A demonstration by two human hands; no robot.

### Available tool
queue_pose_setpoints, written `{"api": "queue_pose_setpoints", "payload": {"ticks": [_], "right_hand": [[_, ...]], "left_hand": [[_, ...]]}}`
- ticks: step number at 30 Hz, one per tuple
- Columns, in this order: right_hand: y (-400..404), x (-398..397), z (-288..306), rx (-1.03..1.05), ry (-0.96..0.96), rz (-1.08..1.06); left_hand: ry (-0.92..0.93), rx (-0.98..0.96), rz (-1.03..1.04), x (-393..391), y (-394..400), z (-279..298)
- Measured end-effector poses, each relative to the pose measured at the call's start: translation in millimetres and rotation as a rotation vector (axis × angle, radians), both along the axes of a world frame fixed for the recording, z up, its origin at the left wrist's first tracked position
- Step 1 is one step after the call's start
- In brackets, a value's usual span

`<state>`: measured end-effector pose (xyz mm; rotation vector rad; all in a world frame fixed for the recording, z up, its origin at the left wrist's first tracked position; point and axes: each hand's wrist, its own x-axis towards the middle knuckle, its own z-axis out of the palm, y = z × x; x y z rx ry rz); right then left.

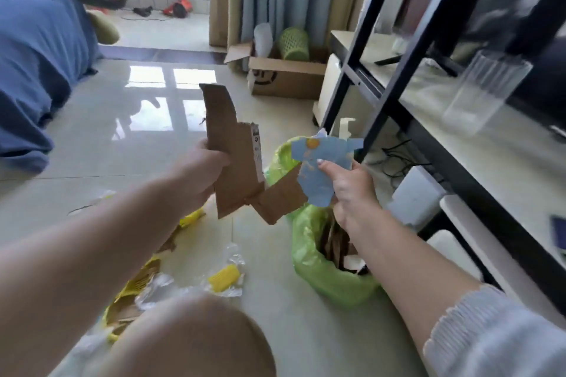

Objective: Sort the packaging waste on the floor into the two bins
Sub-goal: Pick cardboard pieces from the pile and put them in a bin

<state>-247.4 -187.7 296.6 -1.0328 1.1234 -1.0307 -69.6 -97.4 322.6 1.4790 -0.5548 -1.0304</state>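
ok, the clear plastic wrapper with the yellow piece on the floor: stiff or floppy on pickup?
Probably floppy: the clear plastic wrapper lies crumpled and creased on the floor tiles, so it should sag from a pinch. Likely light for its size, being thin film. Its glossy surface may slip, so pinching a wrinkle seems safer than a flat press.

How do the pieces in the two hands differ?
The left hand grips a brown cardboard strip, long, bent and plain; the right hand pinches a blue card scrap, smaller, printed with orange marks. Both are torn and held above the green-lined bin.
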Motion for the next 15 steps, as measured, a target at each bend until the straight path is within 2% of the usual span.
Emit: {"api": "queue_pose_setpoints", "payload": {"ticks": [5,11,15], "right_hand": [[-23.3,-99.0,7.1,0.022,0.022,-0.208],[-35.6,-165.3,-28.5,0.011,0.177,-0.294],[-41.4,-163.1,-63.6,0.055,0.267,-0.309]], "left_hand": [[0.038,-0.025,-0.087,-101.6,-44.7,-6.1],[0.044,0.038,-0.114,-188.0,-74.7,-49.1],[-0.154,0.093,-0.2,-200.3,-81.4,-81.2]]}}
